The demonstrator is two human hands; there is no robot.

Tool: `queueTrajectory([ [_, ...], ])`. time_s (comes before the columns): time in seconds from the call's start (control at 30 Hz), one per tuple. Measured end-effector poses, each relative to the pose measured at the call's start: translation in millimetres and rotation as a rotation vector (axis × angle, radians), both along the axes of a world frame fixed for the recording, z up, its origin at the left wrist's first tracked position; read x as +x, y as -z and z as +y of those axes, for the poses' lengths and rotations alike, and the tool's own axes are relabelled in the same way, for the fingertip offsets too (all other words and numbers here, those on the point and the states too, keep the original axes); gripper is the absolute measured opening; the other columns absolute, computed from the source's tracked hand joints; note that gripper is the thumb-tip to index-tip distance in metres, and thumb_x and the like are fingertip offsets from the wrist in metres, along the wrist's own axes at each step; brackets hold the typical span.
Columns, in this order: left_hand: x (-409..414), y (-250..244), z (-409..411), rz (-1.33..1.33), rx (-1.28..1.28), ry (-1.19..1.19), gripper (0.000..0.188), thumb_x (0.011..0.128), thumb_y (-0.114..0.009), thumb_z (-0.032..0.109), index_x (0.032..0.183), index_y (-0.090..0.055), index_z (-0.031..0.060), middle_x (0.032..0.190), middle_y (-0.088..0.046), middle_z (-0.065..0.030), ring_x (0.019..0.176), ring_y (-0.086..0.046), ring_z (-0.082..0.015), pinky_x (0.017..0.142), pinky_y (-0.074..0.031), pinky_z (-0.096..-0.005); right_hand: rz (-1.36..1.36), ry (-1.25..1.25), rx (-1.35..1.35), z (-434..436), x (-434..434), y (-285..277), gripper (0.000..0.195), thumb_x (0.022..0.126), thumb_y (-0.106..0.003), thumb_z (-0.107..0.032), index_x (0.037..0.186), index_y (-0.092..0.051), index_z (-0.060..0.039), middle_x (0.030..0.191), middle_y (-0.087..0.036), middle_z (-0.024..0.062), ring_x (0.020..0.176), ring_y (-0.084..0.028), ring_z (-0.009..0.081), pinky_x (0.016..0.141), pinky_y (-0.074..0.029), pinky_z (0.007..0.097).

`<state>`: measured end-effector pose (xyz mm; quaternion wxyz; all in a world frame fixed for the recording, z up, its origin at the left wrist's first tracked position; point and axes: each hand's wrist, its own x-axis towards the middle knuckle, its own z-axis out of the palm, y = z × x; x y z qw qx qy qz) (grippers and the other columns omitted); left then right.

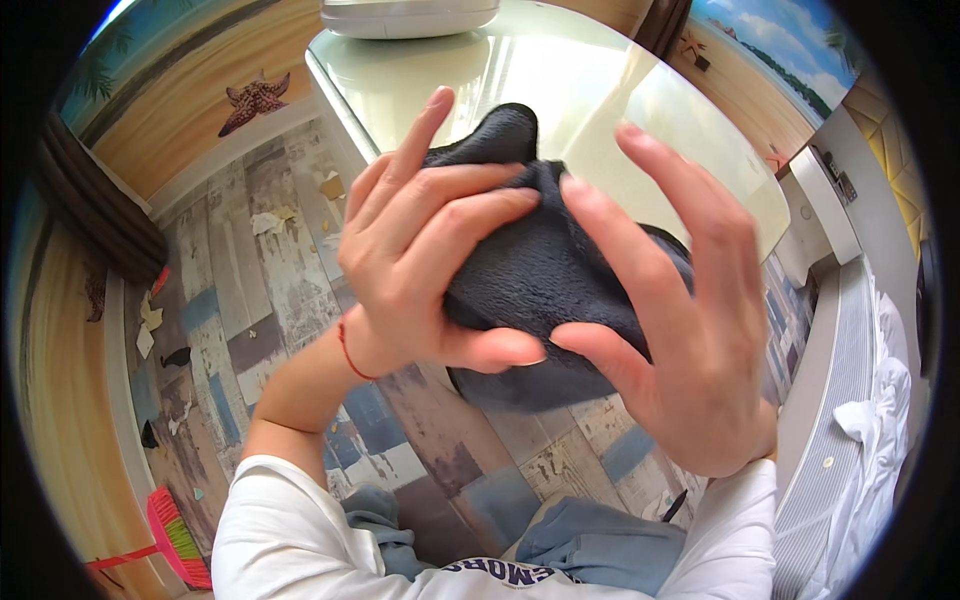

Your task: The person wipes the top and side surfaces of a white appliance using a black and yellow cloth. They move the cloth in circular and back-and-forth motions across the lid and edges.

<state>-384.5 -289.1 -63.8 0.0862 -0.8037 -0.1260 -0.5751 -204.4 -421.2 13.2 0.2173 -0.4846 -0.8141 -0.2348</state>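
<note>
A dark grey plush cloth (525, 277) with black edging hangs folded between my two hands, over the near edge of a glossy pale table (570, 82). My left hand (427, 247) grips it, fingers across its upper part and thumb on its lower front. A red cord circles the left wrist. To the right, my right hand (675, 300) has its fingers spread and curved around the cloth's right side. Its thumb tip and index fingertip lie at the cloth; whether they press on it cannot be told. One corner of the cloth sticks up past my left fingers.
A white rounded appliance (409, 16) stands on the table's far end. Paper scraps (274, 220) litter the plank-patterned floor (240, 300). A pink and green broom (176, 536) is at lower left. White fabric (874, 420) lies along the right side. A brown curtain (97, 202) hangs at left.
</note>
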Motion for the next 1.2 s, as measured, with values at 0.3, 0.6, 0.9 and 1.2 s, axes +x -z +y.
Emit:
queueTrajectory([
  [0.3,22.9,41.9,-18.6,-0.206,0.003,0.053,0.053,0.095,-0.049,0.055,0.124,-0.068,0.0151,0.140,-0.051,-0.0269,0.141,-0.026,-0.0596,0.117,-0.002,-0.0698,-0.118,-0.001,0.547,-7.5,42.6,153.5,0.043,0.095,-0.061,-0.037,0.137,-0.059,-0.0299,0.147,-0.051,0.0073,0.143,-0.035,0.0390,0.118,-0.011,0.0623],
  [0.6,9.4,154.8,-39.7,0.064,-0.007,0.008,0.052,0.087,-0.064,0.053,0.127,-0.065,0.0198,0.151,-0.031,-0.0333,0.134,-0.015,-0.0758,0.104,-0.014,-0.0843,-0.219,-0.177,0.462,-10.5,51.5,210.1,0.032,0.086,-0.068,-0.049,0.107,-0.071,-0.0249,0.127,-0.053,0.0023,0.141,-0.032,0.0373,0.118,-0.011,0.0694],
  [0.9,25.8,62.5,-35.4,-0.134,0.056,0.011,0.037,0.095,-0.054,0.040,0.111,-0.077,0.0158,0.138,-0.062,-0.0043,0.136,-0.032,-0.0657,0.115,-0.013,-0.0718,0.102,0.005,0.633,8.0,22.7,124.5,0.033,0.098,-0.055,-0.039,0.119,-0.070,-0.0176,0.127,-0.061,0.0091,0.118,-0.056,0.0336,0.115,-0.027,0.0528],
  [1.2,27.0,91.2,-32.6,-0.093,0.236,0.029,0.020,0.079,-0.074,0.031,0.097,-0.078,0.0246,0.119,-0.065,0.0060,0.134,-0.043,-0.0572,0.113,-0.021,-0.0754,0.056,-0.081,0.756,4.0,43.4,123.7,0.028,0.088,-0.072,-0.044,0.100,-0.072,-0.0182,0.114,-0.052,0.0073,0.105,-0.047,0.0284,0.081,-0.045,0.0440],
])
